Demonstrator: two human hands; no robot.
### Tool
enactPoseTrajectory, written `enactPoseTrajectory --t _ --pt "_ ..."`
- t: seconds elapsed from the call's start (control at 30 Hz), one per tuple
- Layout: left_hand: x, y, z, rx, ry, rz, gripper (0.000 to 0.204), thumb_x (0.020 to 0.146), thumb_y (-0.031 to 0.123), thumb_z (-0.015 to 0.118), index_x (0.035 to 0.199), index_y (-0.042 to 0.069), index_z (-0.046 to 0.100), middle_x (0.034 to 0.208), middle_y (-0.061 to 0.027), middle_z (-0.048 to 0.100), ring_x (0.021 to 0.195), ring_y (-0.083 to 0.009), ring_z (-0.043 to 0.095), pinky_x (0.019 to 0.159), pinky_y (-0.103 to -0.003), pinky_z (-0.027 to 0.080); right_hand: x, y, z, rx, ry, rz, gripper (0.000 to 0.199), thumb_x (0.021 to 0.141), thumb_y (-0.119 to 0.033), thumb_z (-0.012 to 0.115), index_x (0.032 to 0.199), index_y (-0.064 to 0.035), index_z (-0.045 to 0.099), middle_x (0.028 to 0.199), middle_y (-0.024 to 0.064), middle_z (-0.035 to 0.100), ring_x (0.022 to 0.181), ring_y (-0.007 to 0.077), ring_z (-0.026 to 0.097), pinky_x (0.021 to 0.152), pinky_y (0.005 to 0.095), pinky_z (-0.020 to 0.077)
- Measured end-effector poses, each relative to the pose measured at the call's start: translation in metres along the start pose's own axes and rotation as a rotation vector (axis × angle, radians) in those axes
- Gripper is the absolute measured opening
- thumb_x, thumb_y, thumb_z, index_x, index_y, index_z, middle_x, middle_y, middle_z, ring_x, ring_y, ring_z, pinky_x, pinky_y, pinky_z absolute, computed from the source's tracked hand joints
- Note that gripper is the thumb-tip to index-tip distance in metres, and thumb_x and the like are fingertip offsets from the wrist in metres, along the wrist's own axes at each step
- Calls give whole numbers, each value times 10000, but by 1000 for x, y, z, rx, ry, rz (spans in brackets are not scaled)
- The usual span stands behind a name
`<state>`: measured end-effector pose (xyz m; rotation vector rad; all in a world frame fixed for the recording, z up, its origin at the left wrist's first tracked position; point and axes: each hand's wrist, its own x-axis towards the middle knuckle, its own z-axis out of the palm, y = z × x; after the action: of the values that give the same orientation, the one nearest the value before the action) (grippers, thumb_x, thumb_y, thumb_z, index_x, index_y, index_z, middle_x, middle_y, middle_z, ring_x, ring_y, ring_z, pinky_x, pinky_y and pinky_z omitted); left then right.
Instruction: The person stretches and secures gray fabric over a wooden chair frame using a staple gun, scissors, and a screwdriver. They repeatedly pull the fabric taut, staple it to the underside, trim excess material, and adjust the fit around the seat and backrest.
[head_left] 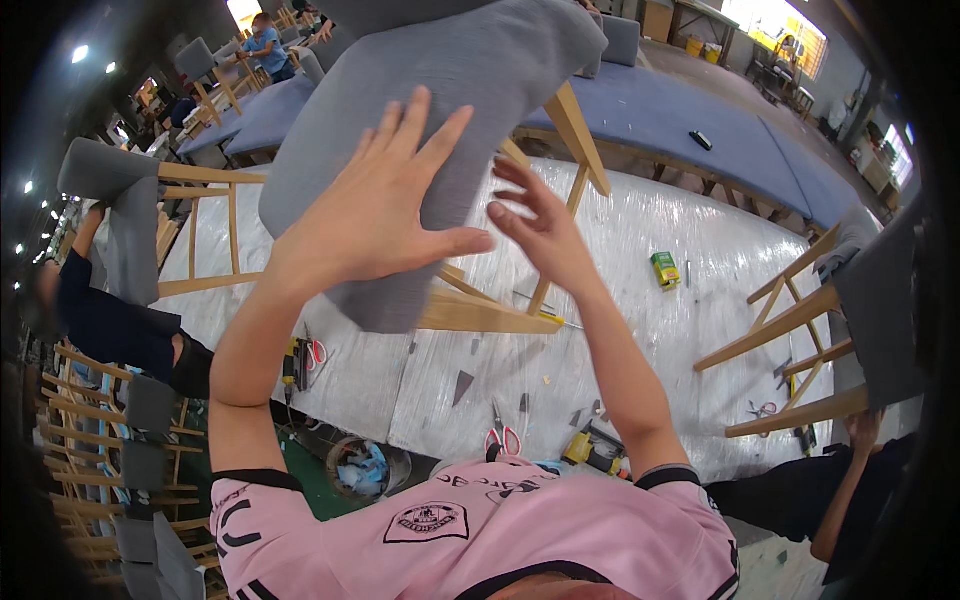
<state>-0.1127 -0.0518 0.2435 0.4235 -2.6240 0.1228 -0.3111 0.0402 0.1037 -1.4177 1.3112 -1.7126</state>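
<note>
A grey upholstered chair (500,60) with pale wooden legs lies tipped over on the plastic-covered table (640,230) in front of me. Across its grey fabric, my left hand (375,215) is spread flat with fingers apart, holding nothing; whether the palm presses on the cloth is hard to tell. My right hand (540,225) is beside the chair's wooden leg (575,140), fingers apart and slightly bent, nothing seen in them. Underneath, a screwdriver with a yellow handle (551,318) is partly visible by the lower leg.
Red-handled scissors (503,436) and a yellow-black power tool (590,453) lie at the near edge. A green-yellow box (665,270) sits farther right. Co-workers handle a chair at left (130,200) and one at right (880,310). A waste bin (400,470) stands below left.
</note>
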Motion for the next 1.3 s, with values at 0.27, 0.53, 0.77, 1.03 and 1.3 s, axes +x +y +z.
enactPoseTrajectory --t 0.27,0.53,0.77,1.03,1.3 --pt "-25 -109 -12 -31 38 116 1111 743 284 844 1655 153 225 1682 -179 282 1543 -356 301 1237 -396 288 73 43 -96 -574 422 -279 828 861 -477 803 1481 -25 492 1423 224 584 1280 323 597 1078 408 472" --pt "-10 -158 0 222 252 -355 637 994 519 542 1341 -8 633 1258 -248 682 1221 -363 638 1065 -427 463 68 30 -63 -388 265 -52 437 883 -70 758 1300 -29 631 962 116 730 1091 231 667 938 354 526" --pt "39 -175 24 383 344 -360 573 1110 415 405 1435 -47 500 1400 -299 532 1070 -377 672 819 -433 616 34 62 -56 -519 564 -68 439 849 -248 825 1163 20 673 1115 241 721 1016 305 712 887 390 541" --pt "106 -80 44 -44 233 -220 582 1011 544 471 1049 58 791 925 -209 759 916 -381 724 840 -464 545 -60 122 -111 -555 877 68 478 848 -312 806 1178 -1 656 1032 124 741 938 210 690 857 348 532" --pt "110 35 56 -117 543 -42 418 935 436 625 983 57 796 935 -193 754 909 -384 710 837 -466 558 -147 138 -111 -525 1026 123 340 855 -174 809 1102 -2 649 967 96 729 873 190 674 797 347 538"
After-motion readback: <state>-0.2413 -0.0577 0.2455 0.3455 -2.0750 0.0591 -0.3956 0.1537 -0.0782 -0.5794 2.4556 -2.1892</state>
